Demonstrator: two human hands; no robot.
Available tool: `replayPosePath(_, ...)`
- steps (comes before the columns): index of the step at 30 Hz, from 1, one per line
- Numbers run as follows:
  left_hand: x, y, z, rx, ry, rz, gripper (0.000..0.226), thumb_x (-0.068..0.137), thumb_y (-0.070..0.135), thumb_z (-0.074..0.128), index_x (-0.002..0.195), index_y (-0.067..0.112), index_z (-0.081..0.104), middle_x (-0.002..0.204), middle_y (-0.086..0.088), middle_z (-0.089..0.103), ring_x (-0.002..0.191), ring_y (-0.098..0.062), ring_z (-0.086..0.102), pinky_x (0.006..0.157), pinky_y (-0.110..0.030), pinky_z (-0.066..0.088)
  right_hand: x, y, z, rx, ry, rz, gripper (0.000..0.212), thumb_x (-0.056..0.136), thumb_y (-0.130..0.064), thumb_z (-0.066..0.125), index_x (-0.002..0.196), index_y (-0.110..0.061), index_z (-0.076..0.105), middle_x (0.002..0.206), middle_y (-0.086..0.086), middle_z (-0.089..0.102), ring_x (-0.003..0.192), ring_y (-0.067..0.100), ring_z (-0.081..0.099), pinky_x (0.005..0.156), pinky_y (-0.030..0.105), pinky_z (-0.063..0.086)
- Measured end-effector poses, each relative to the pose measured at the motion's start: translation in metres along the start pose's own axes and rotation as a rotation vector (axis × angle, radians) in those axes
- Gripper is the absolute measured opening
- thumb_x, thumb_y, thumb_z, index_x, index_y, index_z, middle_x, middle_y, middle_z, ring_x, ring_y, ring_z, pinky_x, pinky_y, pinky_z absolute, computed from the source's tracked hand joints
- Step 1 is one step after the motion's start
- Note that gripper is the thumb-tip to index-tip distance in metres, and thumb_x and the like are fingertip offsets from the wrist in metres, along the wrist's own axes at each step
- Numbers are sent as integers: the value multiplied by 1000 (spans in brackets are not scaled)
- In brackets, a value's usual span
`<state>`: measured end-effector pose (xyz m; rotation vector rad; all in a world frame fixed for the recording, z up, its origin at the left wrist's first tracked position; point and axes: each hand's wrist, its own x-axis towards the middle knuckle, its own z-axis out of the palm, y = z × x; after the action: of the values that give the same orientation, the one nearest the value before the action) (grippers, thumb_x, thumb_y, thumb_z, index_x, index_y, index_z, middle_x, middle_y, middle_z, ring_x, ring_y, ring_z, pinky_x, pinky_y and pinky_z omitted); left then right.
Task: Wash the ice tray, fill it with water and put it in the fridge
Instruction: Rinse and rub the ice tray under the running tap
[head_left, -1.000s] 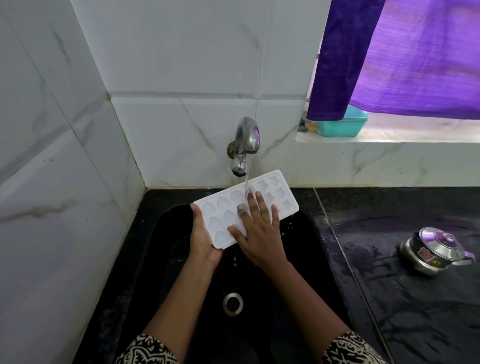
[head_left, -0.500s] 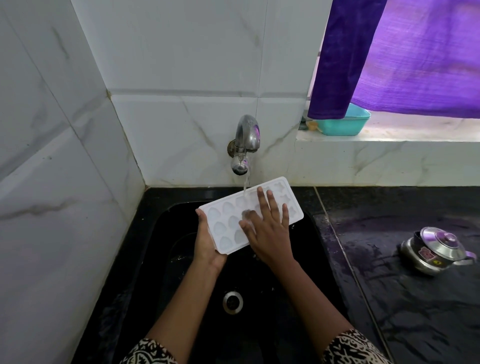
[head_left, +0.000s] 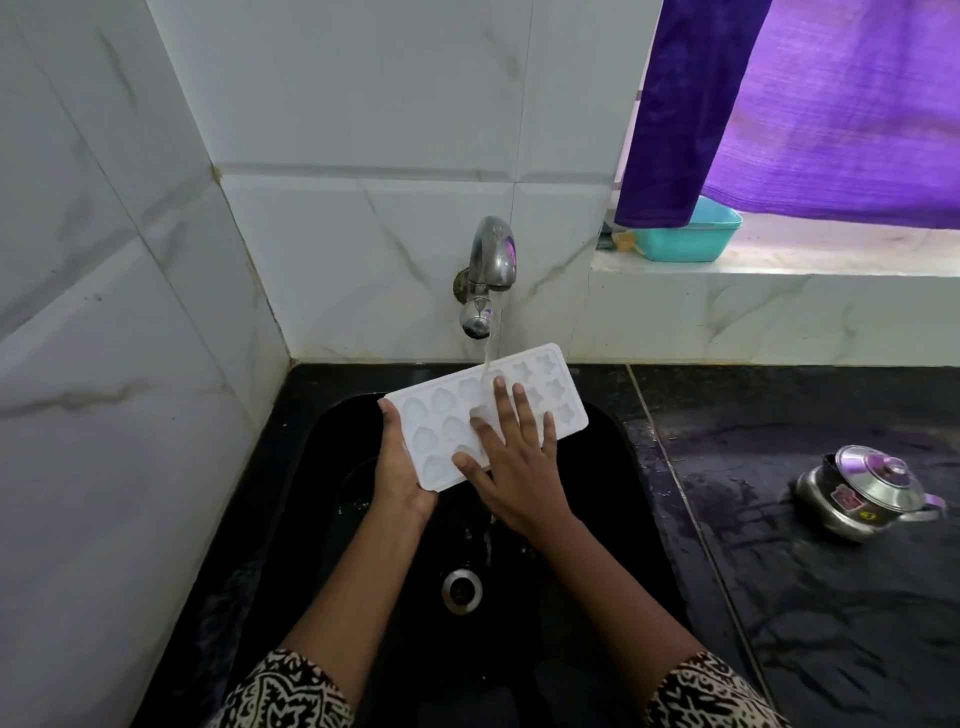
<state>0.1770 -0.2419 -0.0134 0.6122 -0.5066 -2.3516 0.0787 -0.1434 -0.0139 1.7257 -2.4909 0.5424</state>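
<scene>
A white ice tray (head_left: 447, 415) with shaped cups is held over the black sink (head_left: 597, 519), under the steel tap (head_left: 488, 270). A thin stream of water falls from the tap onto the tray's middle. My left hand (head_left: 400, 467) grips the tray's left end from below and the side. Flat on the tray's top lies my right hand (head_left: 514, 462), its fingers straight and spread over the cups. The tray tilts, right end higher and farther back.
White marble tiles wall in the sink at the left and back. A wet black counter (head_left: 831, 597) runs to the right with a small lidded steel pot (head_left: 867, 493). A teal tub (head_left: 685, 239) sits on the window ledge under a purple curtain (head_left: 831, 104). The sink drain (head_left: 461, 590) lies below my hands.
The tray and both hands have shifted slightly right and away from the tap's spout. My right hand has slid along the tray's top, still flat on it.
</scene>
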Motion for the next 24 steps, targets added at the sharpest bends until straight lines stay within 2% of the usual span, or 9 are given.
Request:
replayPosePath(3,-7,-7,-10,20,3,-16,83,81,78,35,129,13,56,127,-18,64,114,-37,63,89,-51,52,-9,19,-3,12,-74,-23,56,93,-64,21,143,-40,33,152,-11,-28,139,8,-31,112,46,-20)
replayPosePath(5,-12,-13,-10,23,13,-25,82,79,77,37,127,14,58,124,-18,65,112,-38,64,84,-51,55,-17,26,-3,8,-94,-15,57,93,-65,19,145,-44,27,153,-10,-28,140,9,-30,113,47,-17)
replayPosePath(9,-14,-15,-13,-11,88,42,81,82,76,38,133,16,54,129,-17,63,117,-40,59,100,-58,45,-38,32,4,60,-119,62,63,88,-71,8,145,-49,-6,150,-13,-36,138,7,-32,113,45,-16)
replayPosePath(11,-11,-7,-17,-9,126,105,76,87,74,34,134,18,54,129,-14,63,118,-37,60,98,-54,47,-45,36,6,90,-125,109,65,87,-70,11,145,-47,-9,150,-12,-35,138,6,-33,114,46,-15)
replayPosePath(13,-11,1,-21,-2,135,128,73,90,72,32,133,19,55,127,-11,65,117,-35,61,93,-50,50,-48,40,5,99,-111,129,69,88,-69,18,148,-43,-4,151,-11,-34,137,6,-34,113,45,-15)
replayPosePath(16,-15,7,-20,-2,138,125,72,90,72,32,133,19,56,125,-11,66,114,-35,63,90,-50,51,-35,36,-2,128,-31,117,66,93,-60,37,150,-35,16,153,-9,-28,138,6,-33,114,45,-11)
replayPosePath(20,-22,6,-18,-20,125,115,74,89,72,34,135,17,53,125,-13,66,112,-35,64,87,-49,53,-6,17,-13,141,95,38,43,93,-47,50,129,-26,55,157,-4,-10,143,14,-18,114,50,2)
replayPosePath(22,-23,4,-16,-29,115,107,76,88,73,36,135,16,54,126,-15,65,111,-36,64,84,-49,54,3,6,-12,98,99,36,40,93,-48,48,125,-24,58,158,-1,-6,143,17,-16,114,52,2)
replayPosePath(24,-24,4,-13,-34,105,98,77,87,73,36,134,14,54,126,-16,65,112,-37,64,84,-50,55,7,-2,-10,55,60,48,44,94,-51,43,128,-25,53,159,-1,-9,142,15,-23,114,50,-3)
